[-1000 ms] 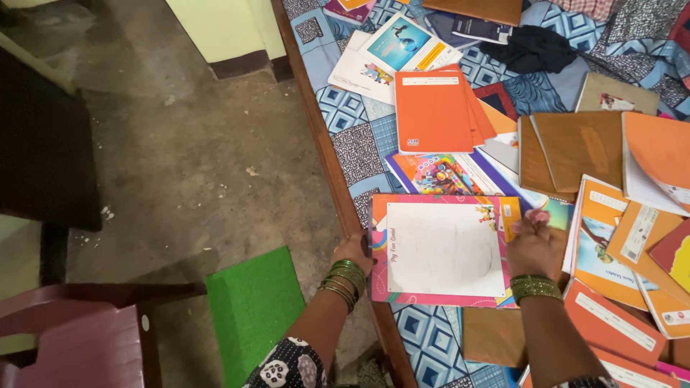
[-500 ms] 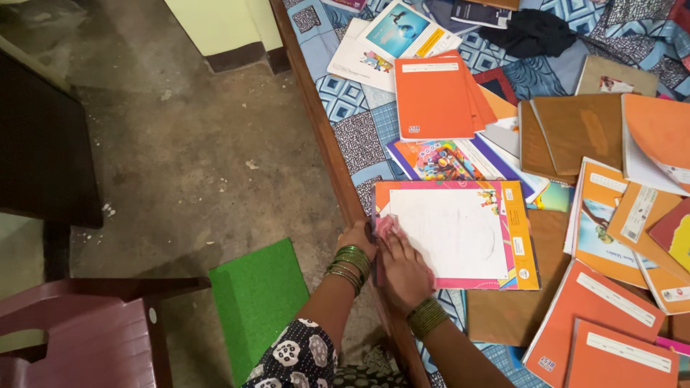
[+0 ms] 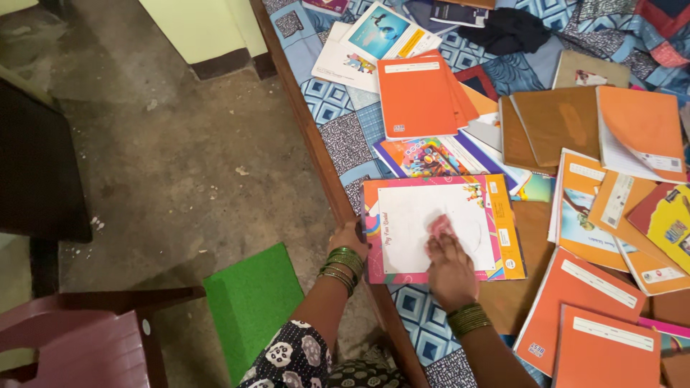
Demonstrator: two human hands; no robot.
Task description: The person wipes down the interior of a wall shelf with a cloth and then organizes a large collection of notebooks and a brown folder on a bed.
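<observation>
L hand (image 3: 350, 238) clamps the near-left edge of the writing board (image 3: 440, 226) at the table edge (image 3: 316, 144), prob. to stop it sliding; R hand (image 3: 449, 269) presses a pink cloth (image 3: 440, 228) flat on its glossy white centre. Board is rigid w/ a colourful border, lying on the patterned quilt (image 3: 345, 136) beside thin orange notebooks (image 3: 417, 97).

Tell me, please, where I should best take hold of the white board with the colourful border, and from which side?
Grip the colourful-bordered white board at its left edge, coming from the table's wooden edge. It lies flat, and that side slightly overhangs, so fingers can probably slip under. The left hand already holds there, while the right hand presses a pink cloth on its middle.
</observation>
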